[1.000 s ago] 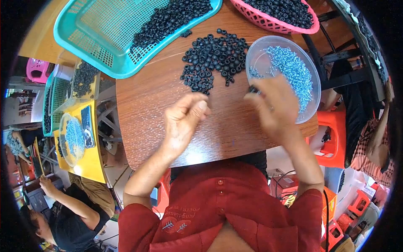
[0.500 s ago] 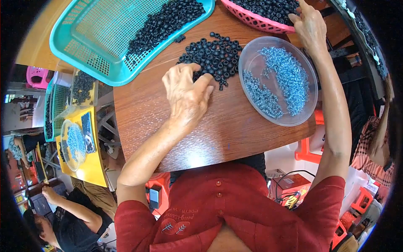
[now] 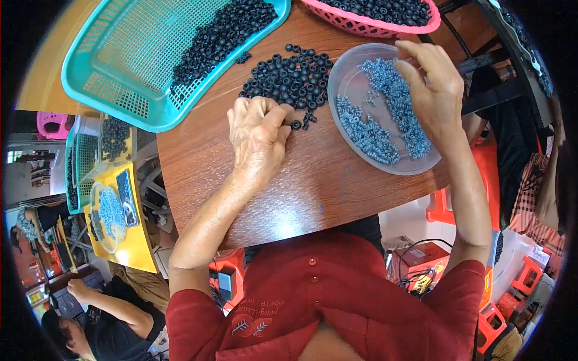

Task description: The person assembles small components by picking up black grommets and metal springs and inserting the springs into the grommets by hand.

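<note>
My left hand (image 3: 259, 135) rests at the near edge of a pile of black beads (image 3: 289, 81) on the wooden table (image 3: 337, 192). Its fingers are pinched together, and what lies between them is hidden. A round clear tray (image 3: 338, 114) to the right holds small blue striped pieces (image 3: 376, 135). Above this tray's right side is my right hand (image 3: 430, 90), thumb and fingers apart, with nothing visible between them. Beyond it sits a pink basket (image 3: 373, 27) of black beads.
A teal mesh basket (image 3: 135, 66) with black beads stands at the upper left. Another person (image 3: 114, 307) sits at the lower left by a yellow table (image 3: 135, 240) with a second tray of blue pieces. Red stools (image 3: 442, 207) stand to the right.
My right hand has moved from the pink basket's rim down over the clear tray. My left fingers have drawn together at the bead pile. The view has shifted slightly.
</note>
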Motion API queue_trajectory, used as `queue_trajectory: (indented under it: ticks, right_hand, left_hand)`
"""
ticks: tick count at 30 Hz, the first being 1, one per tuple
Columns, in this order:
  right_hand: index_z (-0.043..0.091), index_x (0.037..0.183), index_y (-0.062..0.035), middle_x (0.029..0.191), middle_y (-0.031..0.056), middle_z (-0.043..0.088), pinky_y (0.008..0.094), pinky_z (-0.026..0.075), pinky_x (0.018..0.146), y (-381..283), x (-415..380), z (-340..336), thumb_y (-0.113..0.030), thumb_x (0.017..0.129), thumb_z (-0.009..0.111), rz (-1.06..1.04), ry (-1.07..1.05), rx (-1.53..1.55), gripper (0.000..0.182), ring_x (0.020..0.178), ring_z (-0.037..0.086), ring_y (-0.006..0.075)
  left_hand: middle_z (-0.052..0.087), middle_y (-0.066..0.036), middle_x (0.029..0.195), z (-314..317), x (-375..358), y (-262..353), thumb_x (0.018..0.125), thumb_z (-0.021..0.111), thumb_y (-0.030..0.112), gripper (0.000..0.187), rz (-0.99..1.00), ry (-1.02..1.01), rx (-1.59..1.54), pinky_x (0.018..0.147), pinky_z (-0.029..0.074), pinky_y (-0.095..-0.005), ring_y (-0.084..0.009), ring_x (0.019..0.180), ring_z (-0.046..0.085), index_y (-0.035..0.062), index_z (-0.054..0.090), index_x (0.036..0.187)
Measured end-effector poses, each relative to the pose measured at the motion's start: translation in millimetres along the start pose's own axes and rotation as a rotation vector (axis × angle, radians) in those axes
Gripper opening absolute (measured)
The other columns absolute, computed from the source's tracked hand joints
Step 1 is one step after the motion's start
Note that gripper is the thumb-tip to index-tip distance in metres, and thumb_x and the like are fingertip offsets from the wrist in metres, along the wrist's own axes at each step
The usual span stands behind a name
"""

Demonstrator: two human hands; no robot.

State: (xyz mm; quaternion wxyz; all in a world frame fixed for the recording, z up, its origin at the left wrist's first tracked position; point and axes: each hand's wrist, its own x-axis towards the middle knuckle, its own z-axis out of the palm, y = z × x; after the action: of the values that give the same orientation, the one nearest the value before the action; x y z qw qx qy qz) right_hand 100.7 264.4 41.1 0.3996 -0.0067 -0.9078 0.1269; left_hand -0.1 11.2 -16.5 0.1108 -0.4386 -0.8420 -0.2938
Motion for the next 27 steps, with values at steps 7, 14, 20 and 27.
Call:
queue_trajectory:
  ticks: [7,14,20,27]
  right_hand:
    - [0.063,0.093,0.0012,0.082,0.0141,0.062,0.0372,0.046,0.067,-16.3,-22.8,-5.5,0.003,0.072,0.068,0.02,-0.05,0.092,0.021,0.076,0.059,0.0302]
    - [0.064,0.091,0.0012,0.081,0.0139,0.063,0.0376,0.047,0.066,-33.9,-33.7,-7.2,0.003,0.071,0.069,0.022,-0.068,0.165,0.021,0.075,0.059,0.0301]
    - [0.066,0.092,0.0005,0.081,0.0107,0.064,0.0327,0.046,0.066,-66.3,-52.9,4.4,0.004,0.074,0.067,0.23,-0.187,0.505,0.018,0.075,0.059,0.0239]
    - [0.067,0.093,-0.0037,0.076,0.0105,0.062,0.0358,0.045,0.062,-99.7,-57.5,27.7,0.002,0.072,0.067,0.255,-0.126,0.65,0.022,0.07,0.058,0.0273]
  left_hand:
    - [0.055,-0.004,0.089,9.7,1.2,2.6,0.062,0.076,0.006,0.028,0.163,-0.047,0.129,0.075,0.034,-0.0381,-0.0243,0.089,0.046,0.0097,0.07,0.089]
    - [0.057,-0.004,0.089,4.6,-0.9,5.8,0.063,0.076,0.005,0.023,0.154,-0.048,0.107,0.076,0.036,-0.0375,-0.025,0.088,0.048,0.0074,0.068,0.085]
    - [0.066,-0.003,0.091,-19.0,-14.6,28.6,0.074,0.074,0.001,0.024,-0.587,-0.172,-1.171,0.072,0.047,-0.0224,-0.0104,0.08,0.058,0.0015,0.067,0.097]
    - [0.067,-0.008,0.089,-22.1,-26.6,37.2,0.085,0.065,0.003,0.02,-0.789,-0.199,-1.568,0.068,0.05,-0.0236,-0.0133,0.078,0.063,-0.0037,0.064,0.104]
